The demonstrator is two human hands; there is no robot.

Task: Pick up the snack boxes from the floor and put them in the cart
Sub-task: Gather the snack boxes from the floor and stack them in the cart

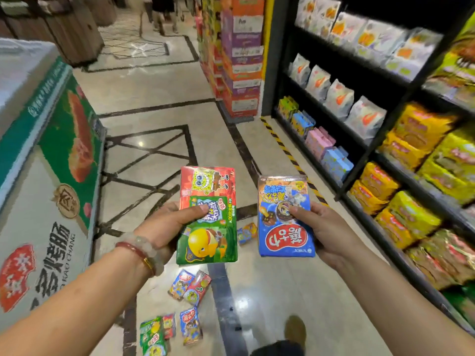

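Open marble floor ahead of your fingers, freezer chest off left, black snack shelf close on the right. Your left hand pinches a red-and-green cardboard snack box, thumb on top. Your right hand grips a blue cardboard snack box. More small snack boxes lie on the floor below your fingers.
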